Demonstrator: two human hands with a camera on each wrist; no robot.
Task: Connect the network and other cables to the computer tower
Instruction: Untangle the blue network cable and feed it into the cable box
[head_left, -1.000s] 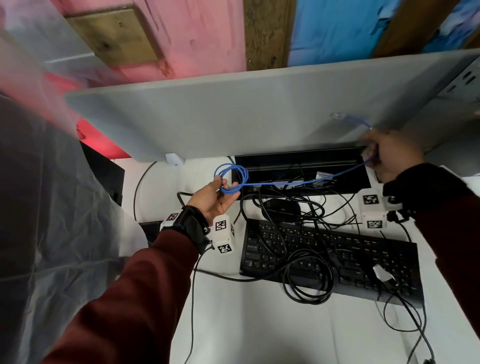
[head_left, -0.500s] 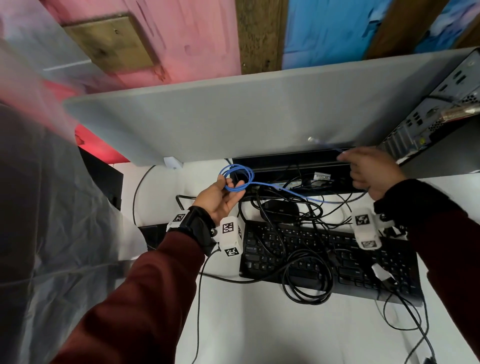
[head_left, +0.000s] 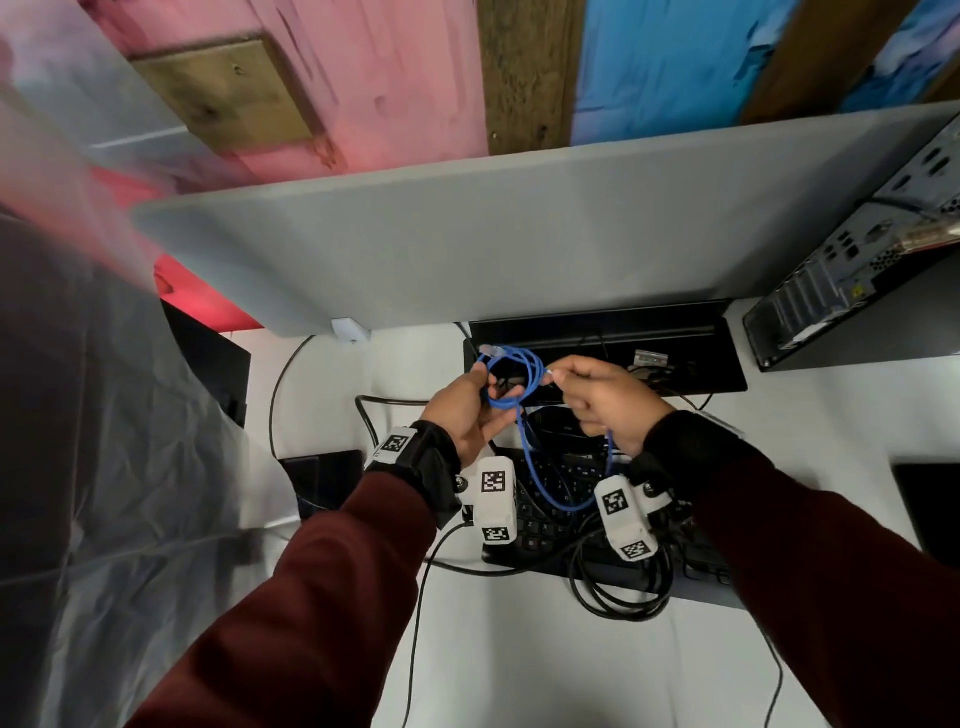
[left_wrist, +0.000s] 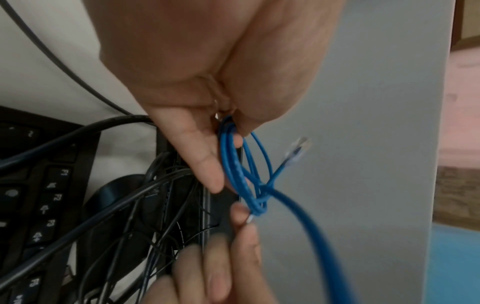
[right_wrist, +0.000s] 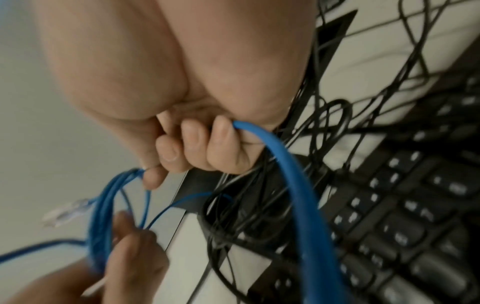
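A coiled blue network cable (head_left: 511, 382) is held up between both hands above the black keyboard (head_left: 561, 486). My left hand (head_left: 467, 410) pinches the coil (left_wrist: 233, 162) between thumb and fingers; a clear plug (left_wrist: 296, 152) sticks out of the coil. My right hand (head_left: 597, 400) has its fingers curled round the cable's loose run (right_wrist: 280, 160) and pinches the coil's far side (right_wrist: 124, 176). A slack blue loop (head_left: 550, 488) hangs between the wrists. The computer tower (head_left: 852, 270) stands at the far right, its port side facing me, away from both hands.
A tangle of black cables (head_left: 618, 582) lies over the keyboard and a black mouse (left_wrist: 114, 193). A grey divider panel (head_left: 519, 234) stands behind the white desk (head_left: 519, 665). A black tray (head_left: 691, 358) sits under the panel. Clear plastic sheeting (head_left: 104, 467) hangs at left.
My right hand has come down and left from near the tower to meet my left hand at the coil. The stretched cable run has gone slack into a hanging loop.
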